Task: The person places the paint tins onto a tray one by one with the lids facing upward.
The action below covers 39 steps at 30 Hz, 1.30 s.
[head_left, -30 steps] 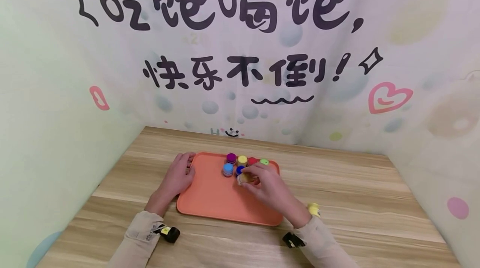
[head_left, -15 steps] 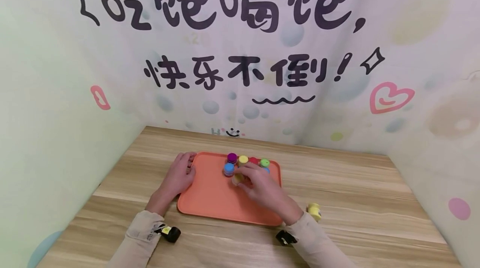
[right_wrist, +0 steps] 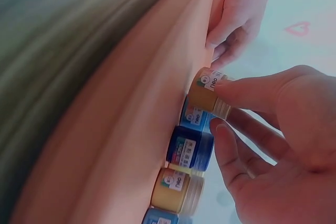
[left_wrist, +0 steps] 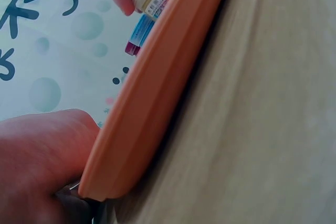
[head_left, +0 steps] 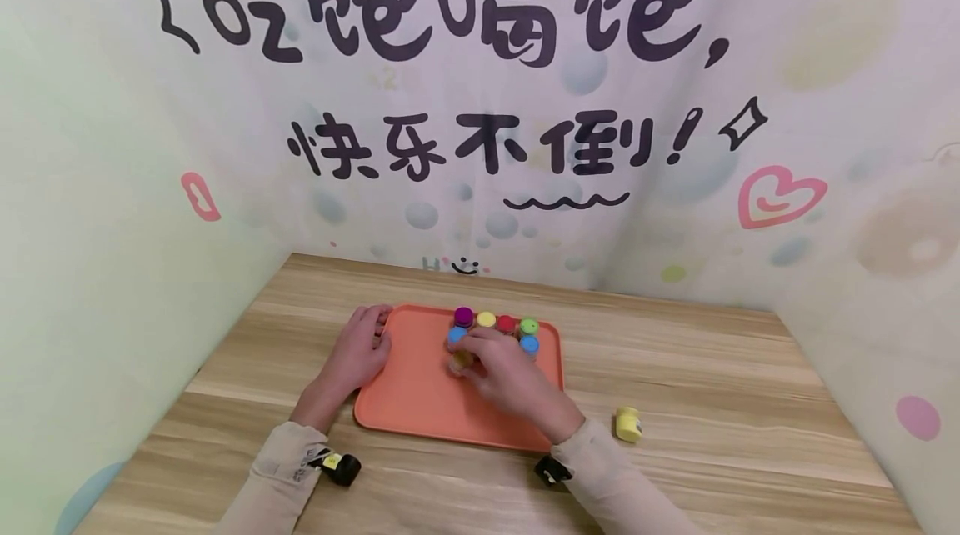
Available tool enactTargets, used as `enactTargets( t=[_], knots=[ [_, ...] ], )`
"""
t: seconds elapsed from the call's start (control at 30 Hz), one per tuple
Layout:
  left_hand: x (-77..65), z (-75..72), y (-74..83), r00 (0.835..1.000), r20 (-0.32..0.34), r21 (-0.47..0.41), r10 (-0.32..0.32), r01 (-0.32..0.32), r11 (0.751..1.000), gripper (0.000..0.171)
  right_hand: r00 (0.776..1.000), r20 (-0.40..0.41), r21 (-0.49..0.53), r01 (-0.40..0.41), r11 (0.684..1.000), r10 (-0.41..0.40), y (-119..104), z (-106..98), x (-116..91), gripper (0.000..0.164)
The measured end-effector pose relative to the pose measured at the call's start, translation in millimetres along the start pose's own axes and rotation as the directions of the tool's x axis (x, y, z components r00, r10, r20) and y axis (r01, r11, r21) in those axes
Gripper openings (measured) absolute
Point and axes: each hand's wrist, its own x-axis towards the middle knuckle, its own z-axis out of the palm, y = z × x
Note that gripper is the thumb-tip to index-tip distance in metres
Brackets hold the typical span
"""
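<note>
My right hand [head_left: 504, 372] pinches a small ochre paint jar [right_wrist: 205, 87] with a clear lid between thumb and fingers. In the head view this jar is low over the orange tray [head_left: 412, 406], in front of a light-blue jar [head_left: 457, 337]. My left hand [head_left: 362, 352] grips the tray's left rim near its far corner, thumb on the near side. The right wrist view shows a dark-blue jar [right_wrist: 189, 148] and another ochre jar [right_wrist: 170, 187] in the row; my right hand hides these in the head view.
Along the tray's far side stand purple [head_left: 463, 317], yellow [head_left: 487, 320], red [head_left: 506, 324] and green [head_left: 529, 326] jars. A second light-blue jar [head_left: 529, 345] stands before the green one. A yellow jar [head_left: 628, 423] is on the wooden table [head_left: 712, 402], right of the tray.
My right hand has moved left with the ochre jar, from before the dark-blue jar to before the left light-blue one. My left hand has stayed at the tray's rim.
</note>
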Motion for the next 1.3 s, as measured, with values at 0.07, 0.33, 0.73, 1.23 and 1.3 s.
enactTargets(
  t=[0.07, 0.33, 0.73, 1.23, 1.3],
  knots=[
    [-0.1, 0.0, 0.0, 1.0, -0.002, -0.001, -0.001, 0.001, 1.0, 0.044, 1.0, 0.009, -0.008, -0.001, 1.0, 0.001, -1, 2, 2, 0.032],
    [-1.2, -0.9, 1.4, 1.0, 0.002, -0.003, -0.004, 0.004, 1.0, 0.044, 0.997, 0.062, -0.021, -0.041, 0.999, 0.042, -7, 6, 3, 0.03],
    [-3.3, -0.7, 3.1, 1.0, -0.022, -0.004, 0.02, -0.02, 1.0, 0.043, 0.998, 0.063, -0.055, -0.025, 0.998, 0.029, -8, 9, 1, 0.031],
    [-1.6, -0.5, 2.1, 1.0, -0.002, -0.02, 0.0, 0.0, 1.0, 0.044, 0.999, -0.024, 0.034, -0.026, 0.999, 0.027, 0, -9, -16, 0.043],
    [-1.5, -0.4, 1.6, 1.0, 0.0, -0.019, -0.001, 0.001, 1.0, 0.044, 0.999, -0.04, 0.052, -0.023, 0.998, 0.025, 3, -13, -20, 0.041]
  ],
)
